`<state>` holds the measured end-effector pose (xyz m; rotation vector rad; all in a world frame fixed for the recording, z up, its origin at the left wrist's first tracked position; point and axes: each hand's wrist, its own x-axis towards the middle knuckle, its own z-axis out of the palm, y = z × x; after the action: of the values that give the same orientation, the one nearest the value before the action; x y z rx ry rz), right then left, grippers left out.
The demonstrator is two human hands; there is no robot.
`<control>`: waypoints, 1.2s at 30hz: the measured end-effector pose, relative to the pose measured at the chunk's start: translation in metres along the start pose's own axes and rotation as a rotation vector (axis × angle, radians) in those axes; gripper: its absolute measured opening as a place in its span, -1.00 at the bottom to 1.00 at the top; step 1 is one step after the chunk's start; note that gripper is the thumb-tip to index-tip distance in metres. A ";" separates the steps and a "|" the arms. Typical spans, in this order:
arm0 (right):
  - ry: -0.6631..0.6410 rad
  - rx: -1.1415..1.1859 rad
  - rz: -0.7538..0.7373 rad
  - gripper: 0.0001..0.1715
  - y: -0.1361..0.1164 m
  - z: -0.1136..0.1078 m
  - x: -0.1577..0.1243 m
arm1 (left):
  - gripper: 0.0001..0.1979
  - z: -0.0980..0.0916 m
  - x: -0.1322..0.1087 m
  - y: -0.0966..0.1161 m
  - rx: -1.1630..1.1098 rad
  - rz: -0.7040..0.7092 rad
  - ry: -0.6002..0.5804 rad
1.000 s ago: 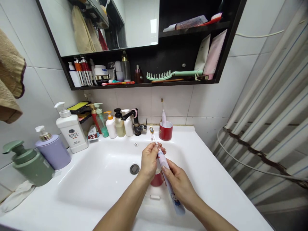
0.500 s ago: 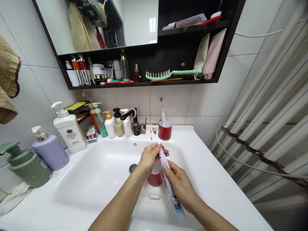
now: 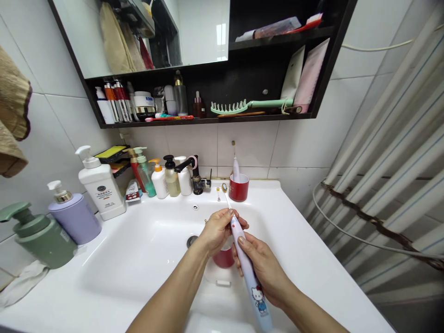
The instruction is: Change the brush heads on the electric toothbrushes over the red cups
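Over the white sink, both hands grip an electric toothbrush (image 3: 245,259) with a pink-to-blue handle and a cartoon cat near its base. My left hand (image 3: 219,227) pinches it at the neck, where the brush head joins the handle. My right hand (image 3: 261,260) wraps the middle of the handle, thumb on top. The bristled head (image 3: 224,188) points away toward the faucet. Under my hands, a red cup (image 3: 224,259) stands in the sink, partly hidden by them. A small spare brush head (image 3: 218,193) lies on the back ledge.
A second red cup (image 3: 239,189) holding another toothbrush (image 3: 236,167) stands on the ledge beside the black faucet (image 3: 196,175). Several pump bottles, including a purple one (image 3: 74,219), line the left. A dark cabinet shelf (image 3: 208,121) overhangs the back. Pipes (image 3: 391,185) rise at right.
The toothbrush's lower end has shifted slightly right and its printed cat shows more clearly. Both hands keep nearly the same hold; the view has moved a little.
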<state>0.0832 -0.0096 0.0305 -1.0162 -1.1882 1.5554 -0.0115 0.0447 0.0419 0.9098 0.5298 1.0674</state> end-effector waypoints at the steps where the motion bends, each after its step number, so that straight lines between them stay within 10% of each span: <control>1: -0.001 -0.007 -0.008 -0.70 0.000 0.000 0.001 | -0.82 0.000 0.000 -0.001 -0.007 0.005 0.004; 22: 0.163 -0.253 -0.206 -0.59 0.008 -0.006 0.007 | -0.83 0.004 0.000 0.001 0.204 0.067 0.124; 30: -0.089 0.064 0.005 -0.64 0.000 -0.001 0.002 | -0.80 0.000 -0.002 0.007 0.276 0.057 0.074; 36: 0.092 -0.200 -0.131 -0.64 0.006 -0.004 0.005 | -0.81 0.001 -0.001 0.002 0.285 0.054 0.113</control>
<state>0.0844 -0.0045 0.0239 -1.1036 -1.3381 1.2937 -0.0118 0.0440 0.0446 1.1223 0.7689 1.1146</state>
